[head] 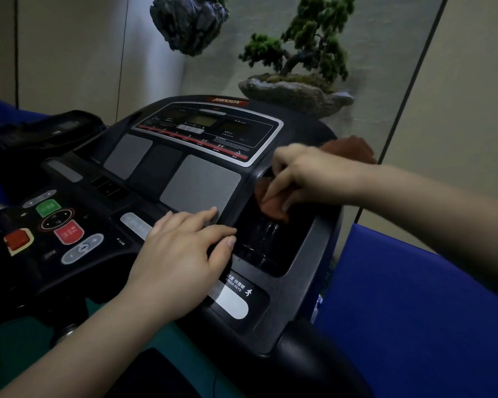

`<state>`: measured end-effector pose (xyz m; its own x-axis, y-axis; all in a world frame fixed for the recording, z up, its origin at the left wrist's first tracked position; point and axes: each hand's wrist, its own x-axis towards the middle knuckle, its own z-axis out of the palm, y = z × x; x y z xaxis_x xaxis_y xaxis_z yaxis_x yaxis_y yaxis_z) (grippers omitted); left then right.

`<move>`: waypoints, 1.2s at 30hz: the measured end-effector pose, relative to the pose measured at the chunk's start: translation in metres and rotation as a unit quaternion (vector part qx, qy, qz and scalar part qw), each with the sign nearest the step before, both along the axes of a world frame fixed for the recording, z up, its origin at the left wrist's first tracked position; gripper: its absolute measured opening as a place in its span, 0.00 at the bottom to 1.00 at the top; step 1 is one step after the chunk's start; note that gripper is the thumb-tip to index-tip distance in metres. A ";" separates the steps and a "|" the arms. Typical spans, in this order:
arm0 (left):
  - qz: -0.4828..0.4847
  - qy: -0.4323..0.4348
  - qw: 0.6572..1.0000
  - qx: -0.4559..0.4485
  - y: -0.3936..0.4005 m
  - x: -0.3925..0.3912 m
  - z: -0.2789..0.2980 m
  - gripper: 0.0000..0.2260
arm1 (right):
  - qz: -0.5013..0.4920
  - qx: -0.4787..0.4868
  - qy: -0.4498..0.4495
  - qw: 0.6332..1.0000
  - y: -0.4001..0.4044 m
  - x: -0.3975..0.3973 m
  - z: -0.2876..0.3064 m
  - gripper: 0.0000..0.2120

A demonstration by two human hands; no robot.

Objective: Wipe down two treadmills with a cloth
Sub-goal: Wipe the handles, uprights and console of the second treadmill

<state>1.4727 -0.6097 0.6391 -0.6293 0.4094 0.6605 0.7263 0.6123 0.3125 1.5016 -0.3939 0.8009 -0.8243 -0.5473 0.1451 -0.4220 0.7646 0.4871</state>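
Note:
A black treadmill console (202, 179) with a display panel, grey speaker grilles and coloured buttons fills the middle of the head view. My right hand (302, 173) is shut on a rust-brown cloth (273, 208) and presses it into the recessed cup holder (259, 242) on the console's right side. Part of the cloth sticks out behind my wrist. My left hand (181, 254) lies flat on the console next to the cup holder, fingers spread, holding nothing. A second dark console (49, 130) shows at the far left.
A bonsai in a stone bowl (296, 90) stands just behind the console, and a dark rock ornament (189, 21) hangs above. Blue padding (414, 311) lies to the right. A black handrail (314, 357) runs along the console's near right corner. Pale wall panels are behind.

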 end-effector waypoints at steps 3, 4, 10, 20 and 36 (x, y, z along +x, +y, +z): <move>-0.003 -0.003 1.000 -0.006 0.000 0.000 0.001 0.29 | -0.062 0.019 -0.056 0.996 -0.010 0.000 0.009 0.17; -0.003 -0.004 1.000 -0.008 -0.001 0.000 0.001 0.29 | -0.088 0.014 -0.059 0.994 -0.012 0.001 0.015 0.17; -0.009 -0.001 1.000 -0.011 -0.002 0.000 0.001 0.30 | -0.157 0.093 -0.136 0.974 -0.036 0.013 -0.010 0.16; -0.014 0.008 1.000 -0.006 -0.002 -0.002 -0.001 0.28 | -0.211 0.090 -0.198 0.953 -0.052 0.006 -0.034 0.17; -0.040 0.020 0.999 -0.019 -0.010 -0.006 -0.003 0.27 | -0.284 0.037 -0.285 0.915 -0.064 0.017 -0.026 0.14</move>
<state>1.4665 -0.6197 0.6363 -0.5671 0.4822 0.6678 0.7849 0.5622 0.2605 1.5186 -0.4579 0.7753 -0.9095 0.0010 -0.4158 -0.1684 0.9134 0.3706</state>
